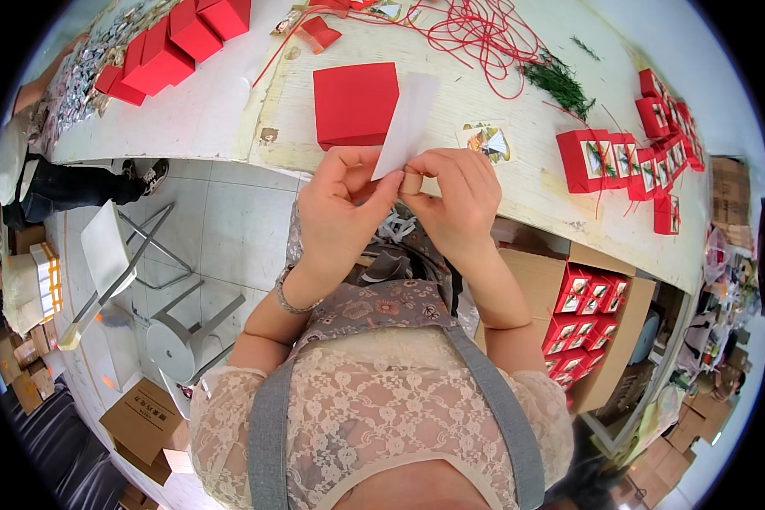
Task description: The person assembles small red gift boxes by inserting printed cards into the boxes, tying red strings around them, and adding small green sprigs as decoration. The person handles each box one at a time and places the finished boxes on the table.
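Observation:
Just over the table's near edge, both my hands hold a narrow strip of white paper [410, 115], tilted upward. My left hand [346, 200] pinches its lower end between thumb and fingers. At the strip's lower corner, the fingers of my right hand [456, 197] are pressed together; a small tan piece shows at the fingertips, too small to name. Directly beyond my left hand stands a plain red box [355, 104], partly covered by the strip. A picture card [487, 141] lies on the table beyond my right hand.
Tangled red cord [484, 38] and green sprigs [559, 85] lie farther back. Decorated red boxes [585, 161] line the right; plain red boxes [168, 53] stand far left. Below the table, a cardboard carton [614, 361] holds more boxes. A stool [174, 348] and another person's leg [76, 187] are left.

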